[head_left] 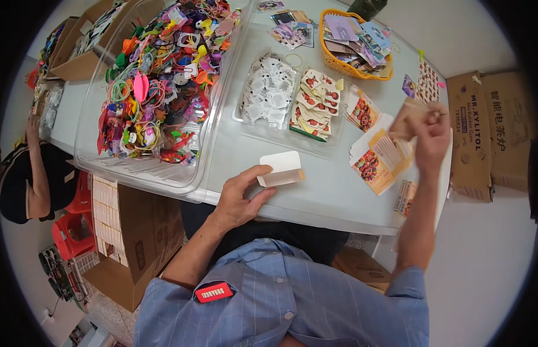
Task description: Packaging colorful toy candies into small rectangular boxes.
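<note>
Head view, watched remotely: I have the left hand just off centre toward eight o'clock, its grip pinched, thumb and fingers closed on the left end of an open white box at the centre. The right hand is near three o'clock, at a blurred brown thing; I cannot tell how far that grip is spread or whether it holds it. Printed cartons lie beside it on the counter. I judge thin card could crease under a harder pinch; a low right-hand sweep could scatter the cartons.
</note>
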`<state>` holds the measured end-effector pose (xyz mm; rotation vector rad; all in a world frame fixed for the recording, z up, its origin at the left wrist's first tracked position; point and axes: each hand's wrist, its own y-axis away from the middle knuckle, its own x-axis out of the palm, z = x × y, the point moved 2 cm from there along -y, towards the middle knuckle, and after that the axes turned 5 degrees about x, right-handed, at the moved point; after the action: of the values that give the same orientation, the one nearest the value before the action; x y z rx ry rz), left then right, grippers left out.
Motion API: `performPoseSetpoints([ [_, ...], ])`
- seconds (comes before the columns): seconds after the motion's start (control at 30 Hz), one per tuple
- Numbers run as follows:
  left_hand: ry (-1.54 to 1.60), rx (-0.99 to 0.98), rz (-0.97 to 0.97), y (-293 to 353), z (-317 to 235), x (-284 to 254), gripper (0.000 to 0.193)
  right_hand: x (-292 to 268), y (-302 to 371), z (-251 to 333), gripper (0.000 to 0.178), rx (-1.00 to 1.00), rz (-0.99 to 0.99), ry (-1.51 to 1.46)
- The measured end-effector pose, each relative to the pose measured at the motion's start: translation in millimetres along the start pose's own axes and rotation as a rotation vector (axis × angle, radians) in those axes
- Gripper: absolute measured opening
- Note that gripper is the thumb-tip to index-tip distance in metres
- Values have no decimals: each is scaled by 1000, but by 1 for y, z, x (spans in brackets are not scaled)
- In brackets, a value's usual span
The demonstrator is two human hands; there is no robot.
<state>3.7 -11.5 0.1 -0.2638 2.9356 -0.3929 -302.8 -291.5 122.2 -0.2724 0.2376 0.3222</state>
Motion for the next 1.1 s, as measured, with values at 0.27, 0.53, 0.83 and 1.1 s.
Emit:
performPoseSetpoints([
  [0.27, 74, -119, 44, -11, -9, -1, 52, 190, 97, 35, 55, -74, 142, -620],
  [0.53, 63, -27, 35, -10, -9, -1, 54, 174, 95, 23, 29, -128, 284, -369],
  [0.83, 31, 8, 28, -10, -12, -1, 56, 174, 95, 47, 33, -547, 466, 314],
  [1.1, 33, -41, 87, -8, -10, -4, 61, 141, 48, 36, 28, -240, 99, 486],
])
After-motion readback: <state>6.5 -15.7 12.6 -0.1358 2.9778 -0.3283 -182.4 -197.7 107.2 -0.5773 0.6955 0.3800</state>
